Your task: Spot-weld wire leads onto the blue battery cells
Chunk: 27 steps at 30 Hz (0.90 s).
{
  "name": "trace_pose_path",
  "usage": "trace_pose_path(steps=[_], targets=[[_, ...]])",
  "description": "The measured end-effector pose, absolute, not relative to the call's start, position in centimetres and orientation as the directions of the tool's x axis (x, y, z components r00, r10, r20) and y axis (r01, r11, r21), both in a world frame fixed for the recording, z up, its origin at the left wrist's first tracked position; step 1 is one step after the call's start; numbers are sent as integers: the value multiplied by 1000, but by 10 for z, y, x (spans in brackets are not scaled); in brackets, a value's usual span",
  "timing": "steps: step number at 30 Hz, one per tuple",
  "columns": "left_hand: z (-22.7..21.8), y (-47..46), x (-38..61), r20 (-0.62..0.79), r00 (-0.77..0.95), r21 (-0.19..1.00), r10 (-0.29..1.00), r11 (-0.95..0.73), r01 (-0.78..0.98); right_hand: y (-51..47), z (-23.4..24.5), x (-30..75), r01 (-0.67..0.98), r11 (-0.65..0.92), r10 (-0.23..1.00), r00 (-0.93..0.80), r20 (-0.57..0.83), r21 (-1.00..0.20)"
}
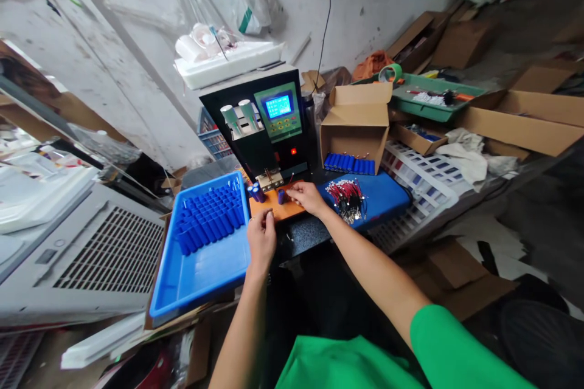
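My right hand (308, 197) is pinched just right of an upright blue battery cell (281, 197) on the orange work plate (291, 211); a thin wire lead (292, 177) shows at its fingertips. At the plate's front left edge, my left hand (261, 238) has its fingers curled together, and whatever they hold is hidden. Two or so more blue cells (257, 192) stand at the plate's left side. Behind them is a black spot-welding machine (249, 155) with a lit blue screen (278, 106) and metal electrode arms (270, 180) low at its front.
Left, a blue tray (201, 292) bears rows of blue cells (212, 219). Right, a pile of red and black wires (347, 199) lies on a blue pad (387, 194). Behind it, an open cardboard box (356, 118) holds more cells. A white foam tray (228, 67) tops the machine.
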<state>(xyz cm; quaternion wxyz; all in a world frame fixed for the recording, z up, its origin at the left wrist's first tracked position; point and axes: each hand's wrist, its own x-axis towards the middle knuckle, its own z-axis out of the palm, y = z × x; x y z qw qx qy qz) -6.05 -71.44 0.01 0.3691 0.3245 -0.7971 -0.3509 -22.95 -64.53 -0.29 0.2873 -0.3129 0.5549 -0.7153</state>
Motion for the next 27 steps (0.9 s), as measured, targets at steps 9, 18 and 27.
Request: trace_pose_path(steps=[9,18,27], targets=[[-2,-711,-67,343,-549,812,-762,534,-235,-643,-2,-229,50,-232,-767,-624,151,-971],[-5,-713,-81,463,-573,743,-676,648,-164,-651,-10,-226,-68,-190,-740,-645,189,-979],[-13,-716,-80,491,-609,730,-623,676,-103,-646,-10,-226,-128,-141,-751,-632,191,-982]])
